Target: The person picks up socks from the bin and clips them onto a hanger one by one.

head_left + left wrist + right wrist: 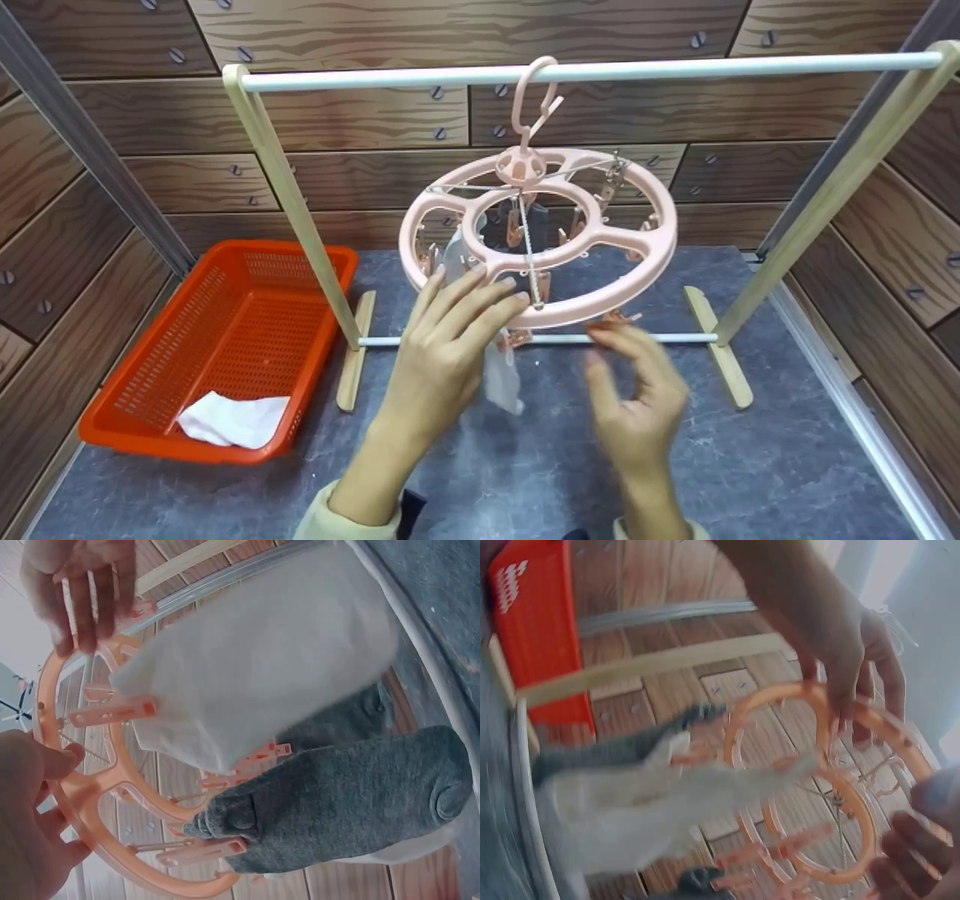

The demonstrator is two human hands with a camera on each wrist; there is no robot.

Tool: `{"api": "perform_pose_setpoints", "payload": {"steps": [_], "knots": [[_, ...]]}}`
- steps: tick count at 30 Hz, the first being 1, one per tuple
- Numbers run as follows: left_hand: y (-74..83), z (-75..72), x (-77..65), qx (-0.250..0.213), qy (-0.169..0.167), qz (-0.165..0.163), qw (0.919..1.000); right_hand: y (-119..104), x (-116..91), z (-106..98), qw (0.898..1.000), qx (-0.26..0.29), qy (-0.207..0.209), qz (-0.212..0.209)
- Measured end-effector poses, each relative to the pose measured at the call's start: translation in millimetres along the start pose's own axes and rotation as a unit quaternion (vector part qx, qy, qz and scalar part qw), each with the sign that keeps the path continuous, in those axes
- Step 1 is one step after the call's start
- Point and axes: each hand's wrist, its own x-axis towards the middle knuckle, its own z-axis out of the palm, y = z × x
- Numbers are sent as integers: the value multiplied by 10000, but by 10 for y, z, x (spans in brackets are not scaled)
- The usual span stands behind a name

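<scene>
A pink round clip hanger [652, 247] hangs by its hook from a white rail. My left hand [442, 352] holds its front-left rim, with the thumb [64, 761] on one side and the fingers on the other. My right hand [641, 397] is at the front-right rim, beside a clothespin [615, 319], with thumb and index finger apart. A white sock [262, 652] hangs from a clothespin [112, 712] close to the left hand. A dark grey sock [345, 799] hangs from another clip. In the right wrist view the white sock [630, 810] is blurred.
An orange basket [97, 424] stands on the left with a white cloth piece [232, 420] inside. The rack has wooden legs [292, 202], a white top rail [375, 79] and a low crossbar [675, 338]. Wood-patterned walls [375, 120] surround the grey tabletop [787, 450].
</scene>
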Motion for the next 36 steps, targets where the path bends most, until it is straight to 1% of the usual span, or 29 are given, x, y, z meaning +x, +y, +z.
{"api": "perform_pose_setpoints", "payload": {"steps": [2,3,5,6,8,10,12,14,16,18,21,24,28,31,34,36], "knots": [[-21,-28,-1,-28,-26,5,10000,-33,135,-8,9965,-372,532,-535],[-32,-43,-2,-34,-46,4,10000,-37,216,-14,9929,-545,694,-793],[-56,-76,-3,-33,-100,0,9999,-9,388,-38,9835,-941,848,-1292],[-69,-91,-3,-36,-127,3,9999,24,473,-61,9791,-1127,805,-1489],[-97,-117,-3,-28,-176,16,9998,125,632,-114,9743,-1350,482,-1740],[-122,-137,-4,-29,-222,32,9997,258,763,-177,9713,-1483,15,-1860],[-144,-149,-5,-38,-267,47,9996,377,854,-233,9687,-1525,-432,-1910],[-160,-158,-5,-47,-296,63,9995,472,903,-272,9669,-1489,-707,-1948],[-174,-161,-2,-61,-303,88,9995,531,919,-296,9642,-1478,-851,-2029],[-186,-167,0,-63,-283,115,9995,543,911,-295,9639,-1404,-847,-2096],[-193,-184,1,-51,-239,122,9996,528,876,-275,9647,-1284,-716,-2187],[-160,-224,-10,18,-175,46,9998,484,829,-238,9666,-1127,-519,-2241],[-52,-289,-23,63,80,-52,9999,414,753,-193,9670,-1092,-299,-2283],[46,-314,-22,80,352,-12,9993,370,686,-171,9663,-1131,-213,-2304],[144,-297,-31,170,528,57,9984,329,621,-148,9656,-1124,-138,-2339],[201,-261,-46,248,547,91,9982,299,578,-123,9641,-1148,-39,-2396]]}}
